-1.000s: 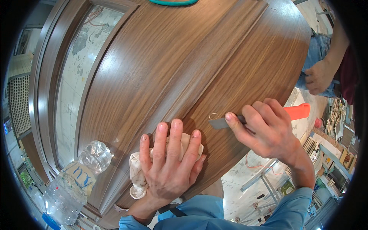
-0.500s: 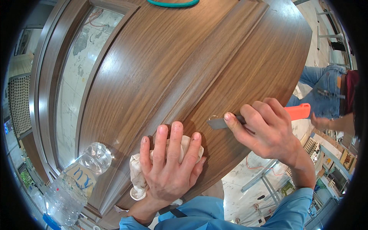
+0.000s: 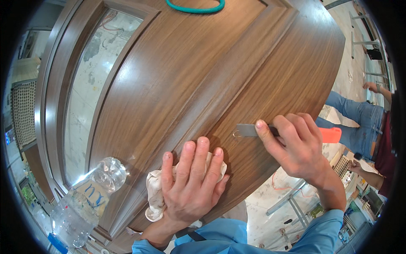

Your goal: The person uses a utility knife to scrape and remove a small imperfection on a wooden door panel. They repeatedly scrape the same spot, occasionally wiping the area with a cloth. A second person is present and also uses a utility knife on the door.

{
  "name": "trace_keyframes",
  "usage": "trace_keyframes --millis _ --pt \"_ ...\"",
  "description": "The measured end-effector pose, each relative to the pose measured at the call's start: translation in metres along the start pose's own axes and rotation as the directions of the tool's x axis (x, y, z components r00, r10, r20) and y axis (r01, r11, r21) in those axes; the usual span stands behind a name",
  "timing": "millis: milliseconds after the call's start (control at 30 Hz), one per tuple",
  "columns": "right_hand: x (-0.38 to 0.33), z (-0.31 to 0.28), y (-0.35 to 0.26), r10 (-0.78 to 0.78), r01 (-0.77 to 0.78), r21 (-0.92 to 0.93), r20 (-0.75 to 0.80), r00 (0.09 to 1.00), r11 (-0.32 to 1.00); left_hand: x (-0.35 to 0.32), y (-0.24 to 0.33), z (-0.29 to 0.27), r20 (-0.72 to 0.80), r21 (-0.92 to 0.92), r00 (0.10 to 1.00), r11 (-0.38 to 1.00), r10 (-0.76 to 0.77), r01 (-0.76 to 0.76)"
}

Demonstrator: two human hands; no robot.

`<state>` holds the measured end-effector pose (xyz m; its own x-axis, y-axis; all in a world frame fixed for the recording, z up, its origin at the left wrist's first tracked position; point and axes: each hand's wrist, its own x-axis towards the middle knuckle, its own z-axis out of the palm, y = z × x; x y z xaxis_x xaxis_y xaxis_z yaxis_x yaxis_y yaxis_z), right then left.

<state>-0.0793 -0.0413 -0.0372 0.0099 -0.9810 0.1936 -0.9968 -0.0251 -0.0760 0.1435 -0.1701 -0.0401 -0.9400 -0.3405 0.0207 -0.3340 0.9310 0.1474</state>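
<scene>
A large brown wood-grain door panel (image 3: 160,80) lies in front of me, with a raised moulding (image 3: 228,72) running across it. My left hand (image 3: 190,186) rests flat on a crumpled whitish cloth (image 3: 155,190), fingers stretched out and slightly apart, pressing it against the panel. To its right, my right hand (image 3: 298,146) is closed around a cutter knife (image 3: 330,135) with an orange handle. The knife's flat grey blade (image 3: 246,130) points left, low over the panel, with my thumb along it. A thin pale curl (image 3: 236,134) sits at the blade's tip.
A clear plastic bottle (image 3: 80,211) with a blue cap lies at the lower left, on the panel's edge. A teal ring-shaped thing (image 3: 196,9) rests at the far side. The panel has a framed opening (image 3: 97,63) at left. Another person (image 3: 359,118) stands at right.
The knife blade has shifted slightly away from me and to the right, and the curl now shows on its near side. The left hand stays on the cloth. The other person's arms have moved.
</scene>
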Motion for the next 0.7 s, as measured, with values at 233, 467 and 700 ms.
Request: trace_keyframes --millis 233,467,700 --pt "-0.029 -0.021 0.002 0.150 -0.171 -0.156 -0.138 0.979 0.973 0.026 0.014 0.009 0.129 -0.227 0.979 0.966 0.155 -0.123" --pt "-0.082 -0.099 -0.018 0.531 -0.647 -0.106 -0.480 0.698 0.755 0.173 0.088 0.039 -0.213 -0.254 0.896 0.864 0.389 -0.435" --pt "-0.129 -0.157 -0.023 0.641 -0.671 0.123 -0.458 0.615 0.732 -0.018 0.003 0.001 -0.058 -0.252 0.991 0.959 0.117 -0.128"
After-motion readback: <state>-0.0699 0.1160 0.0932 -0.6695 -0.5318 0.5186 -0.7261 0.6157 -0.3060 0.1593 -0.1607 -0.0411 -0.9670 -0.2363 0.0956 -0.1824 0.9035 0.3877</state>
